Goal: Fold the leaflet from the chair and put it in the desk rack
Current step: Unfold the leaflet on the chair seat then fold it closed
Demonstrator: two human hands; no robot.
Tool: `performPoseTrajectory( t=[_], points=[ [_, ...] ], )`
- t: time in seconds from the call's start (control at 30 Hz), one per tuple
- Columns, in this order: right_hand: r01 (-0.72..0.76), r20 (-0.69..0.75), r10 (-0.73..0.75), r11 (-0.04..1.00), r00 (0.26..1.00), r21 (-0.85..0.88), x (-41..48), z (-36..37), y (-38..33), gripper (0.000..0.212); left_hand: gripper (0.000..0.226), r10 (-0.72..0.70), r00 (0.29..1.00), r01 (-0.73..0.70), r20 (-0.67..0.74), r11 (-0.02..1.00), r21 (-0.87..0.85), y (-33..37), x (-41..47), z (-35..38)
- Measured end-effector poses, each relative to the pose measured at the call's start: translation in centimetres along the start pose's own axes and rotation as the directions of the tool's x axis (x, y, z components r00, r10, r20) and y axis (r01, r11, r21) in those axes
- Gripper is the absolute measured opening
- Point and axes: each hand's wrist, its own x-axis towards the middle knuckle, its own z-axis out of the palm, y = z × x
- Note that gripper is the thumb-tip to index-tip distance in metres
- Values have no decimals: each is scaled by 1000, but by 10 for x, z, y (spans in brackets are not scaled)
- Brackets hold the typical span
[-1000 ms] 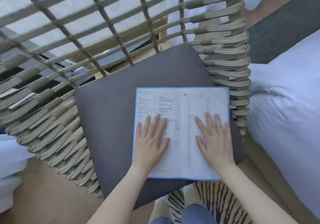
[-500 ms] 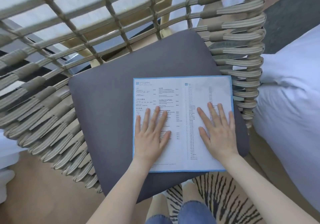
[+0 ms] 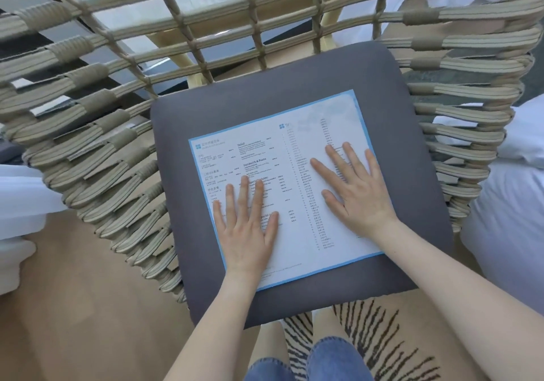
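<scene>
A white leaflet (image 3: 297, 171) with a blue border and printed menu text lies unfolded and flat on the dark grey seat cushion (image 3: 412, 233) of a woven rope chair (image 3: 97, 156). My left hand (image 3: 248, 227) rests palm down on the leaflet's left page, fingers spread. On the right page my right hand (image 3: 356, 192) lies flat too, fingers apart. Neither hand grips the paper. No desk rack is in view.
The chair's woven back (image 3: 235, 21) and sides wrap around the cushion. White bedding (image 3: 512, 204) lies at the right, more white fabric (image 3: 17, 204) at the left. A striped rug (image 3: 376, 342) and wooden floor (image 3: 73, 307) are below, with my jeans-clad knees at the bottom edge.
The view has shifted, so the leaflet now appears rotated with its right side farther up. Both hands stay flat on the pages in much the same places.
</scene>
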Motion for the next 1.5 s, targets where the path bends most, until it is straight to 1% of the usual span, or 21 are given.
performPoseTrajectory(
  t=[0.13, 0.23, 0.33, 0.53, 0.63, 0.8, 0.9, 1.0, 1.07, 1.17, 1.27, 1.33, 1.4, 1.5],
  points=[
    [20, -59, -20, 1000, 998, -3, 3, 6, 1, 55, 62, 0, 1000, 0, 3, 1000, 17, -2, 0, 4],
    [13, -65, -15, 1000, 998, -19, 0, 6, 0, 56, 64, 12, 999, -13, 32, 1000, 28, -4, 2, 1],
    [-30, -67, 29, 999, 997, -15, -6, 5, -8, 56, 65, 56, 997, -59, 56, 997, 46, -11, 5, -3],
    [-42, -78, 41, 999, 996, -8, -7, 13, -7, 57, 65, 69, 997, -71, 37, 996, 58, -13, 6, 3],
    [-43, -65, 42, 999, 997, -17, -6, 10, -8, 57, 65, 66, 996, -69, 52, 996, 51, -13, 7, -1],
    [-59, 0, 59, 998, 998, 11, -9, -17, -12, 58, 63, 38, 989, -36, 140, 999, -16, -4, 7, -32],
    [-101, 8, 101, 995, 995, 22, -19, -34, -9, 61, 65, -21, 990, 23, 137, 1000, -18, -9, 3, -53],
    [-143, 36, 142, 989, 989, 25, -30, -47, -3, 63, 67, -131, 983, 140, 129, 988, -62, -15, -7, -68],
    [-176, 75, 174, 984, 982, 24, -37, -50, 1, 66, 68, -203, 970, 218, 130, 970, -110, -19, -15, -71],
    [-244, 140, 238, 970, 961, 21, -46, -45, 7, 72, 77, -308, 934, 335, 180, 930, -151, -21, -25, -67],
    [-277, 201, 276, 961, 940, -24, -51, -36, 10, 80, 78, -333, 924, 366, 188, 912, -184, -19, -26, -61],
    [-278, 208, 276, 960, 938, -20, -52, -32, 12, 82, 71, -340, 930, 367, 141, 892, -263, -17, -24, -58],
    [-282, 205, 277, 959, 939, -2, -51, -30, 12, 82, 64, -365, 926, 373, 94, 854, -363, -14, -22, -56],
    [-290, 200, 282, 957, 938, 10, -51, -30, 11, 81, 56, -438, 896, 410, 64, 765, -497, -13, -19, -58]
  ],
)
